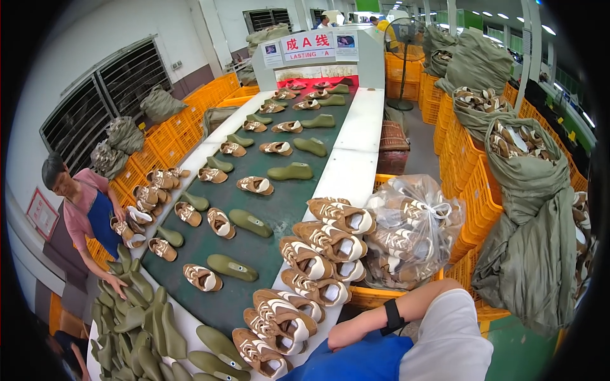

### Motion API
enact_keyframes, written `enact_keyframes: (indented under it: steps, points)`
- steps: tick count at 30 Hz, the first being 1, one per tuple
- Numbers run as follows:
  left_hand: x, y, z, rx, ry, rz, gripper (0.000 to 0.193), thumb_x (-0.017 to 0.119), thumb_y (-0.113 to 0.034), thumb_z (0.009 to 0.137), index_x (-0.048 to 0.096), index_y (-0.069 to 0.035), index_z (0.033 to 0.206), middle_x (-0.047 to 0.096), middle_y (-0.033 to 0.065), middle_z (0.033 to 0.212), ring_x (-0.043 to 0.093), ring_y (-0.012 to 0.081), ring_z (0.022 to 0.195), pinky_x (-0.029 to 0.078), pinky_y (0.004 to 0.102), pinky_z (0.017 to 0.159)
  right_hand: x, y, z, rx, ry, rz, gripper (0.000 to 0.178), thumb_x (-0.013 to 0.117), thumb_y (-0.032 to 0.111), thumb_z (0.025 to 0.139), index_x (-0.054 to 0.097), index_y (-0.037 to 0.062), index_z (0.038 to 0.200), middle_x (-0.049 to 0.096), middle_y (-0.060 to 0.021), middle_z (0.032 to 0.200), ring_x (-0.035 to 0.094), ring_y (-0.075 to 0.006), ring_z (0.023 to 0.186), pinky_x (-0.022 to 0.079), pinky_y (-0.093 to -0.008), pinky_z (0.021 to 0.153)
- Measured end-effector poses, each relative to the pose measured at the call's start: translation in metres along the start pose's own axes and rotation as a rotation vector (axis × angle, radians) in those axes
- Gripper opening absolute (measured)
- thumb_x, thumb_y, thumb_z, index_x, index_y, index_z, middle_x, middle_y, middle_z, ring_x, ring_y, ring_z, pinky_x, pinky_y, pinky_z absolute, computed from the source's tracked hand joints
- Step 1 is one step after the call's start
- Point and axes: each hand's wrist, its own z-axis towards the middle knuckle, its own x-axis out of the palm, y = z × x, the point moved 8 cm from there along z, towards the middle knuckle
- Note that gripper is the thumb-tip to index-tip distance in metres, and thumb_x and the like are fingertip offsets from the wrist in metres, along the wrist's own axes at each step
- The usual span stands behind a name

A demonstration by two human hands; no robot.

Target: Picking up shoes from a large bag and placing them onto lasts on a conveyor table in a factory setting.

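At the lower right, my right arm shows in a white sleeve with a black band at the wrist. My right hand is bent in against my blue apron, its fingers hidden. My left hand is out of view. Nearest to my right hand are rows of brown-and-white sneakers on the white ledge of the conveyor. Green shoe lasts lie at the near end. On the dark green belt, sneakers and lasts stand in rows leading back to a machine opening.
A co-worker stands at the left, one hand on a heap of lasts. A clear bag of sneakers rests on an orange crate to my right. Stacked crates, grey-green sacks and a standing fan line the right side.
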Motion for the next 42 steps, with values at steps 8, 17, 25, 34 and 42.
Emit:
enact_keyframes:
  steps: [8,17,25,34,42]
  points:
    - [-0.003,0.004,-0.009,-0.011,-0.037,0.054,0.026,0.055,-0.016,0.086,0.059,0.001,0.105,0.064,0.0161,0.096,0.062,0.0306,0.083,0.047,0.0347,0.075,-0.002,-0.006,-0.029,0.100,0.048,0.032,0.023,0.054,0.020,0.075,0.060,-0.0023,0.072,0.059,-0.0230,0.071,0.056,-0.0388,0.066,0.043,-0.0425,0.059]
    - [-0.009,-0.005,-0.005,0.031,-0.068,0.153,0.026,0.055,-0.016,0.086,0.059,0.000,0.106,0.064,0.0170,0.096,0.062,0.0312,0.083,0.047,0.0351,0.075,-0.050,0.004,0.020,0.009,-0.004,-0.050,0.023,0.055,0.022,0.078,0.060,-0.0005,0.079,0.060,-0.0175,0.072,0.058,-0.0361,0.070,0.044,-0.0436,0.061]
    - [-0.028,0.004,0.032,0.065,-0.503,0.529,0.040,0.058,-0.029,0.082,0.056,-0.006,0.113,0.055,0.0181,0.114,0.052,0.0332,0.103,0.040,0.0472,0.085,-0.060,0.001,0.063,0.035,-0.471,-0.384,0.024,0.062,0.027,0.075,0.057,0.0063,0.086,0.059,-0.0129,0.078,0.060,-0.0310,0.069,0.045,-0.0427,0.054]
    - [-0.019,0.053,0.054,-0.075,-0.734,0.821,0.062,0.060,-0.052,0.074,0.047,-0.019,0.125,0.043,0.0127,0.131,0.037,0.0371,0.119,0.029,0.0602,0.092,-0.059,-0.018,0.066,0.217,-0.399,-0.409,0.028,0.065,0.032,0.071,0.058,0.0056,0.077,0.059,-0.0100,0.066,0.061,-0.0316,0.066,0.047,-0.0404,0.054]
    - [-0.042,0.078,0.070,-0.342,-0.648,0.752,0.067,0.049,-0.057,0.080,0.036,-0.019,0.134,0.052,0.0100,0.122,0.038,0.0350,0.119,0.025,0.0574,0.096,-0.045,-0.033,0.064,0.280,-0.328,-0.443,0.035,0.071,0.032,0.063,0.059,0.0040,0.079,0.059,-0.0110,0.076,0.062,-0.0305,0.072,0.048,-0.0403,0.057]
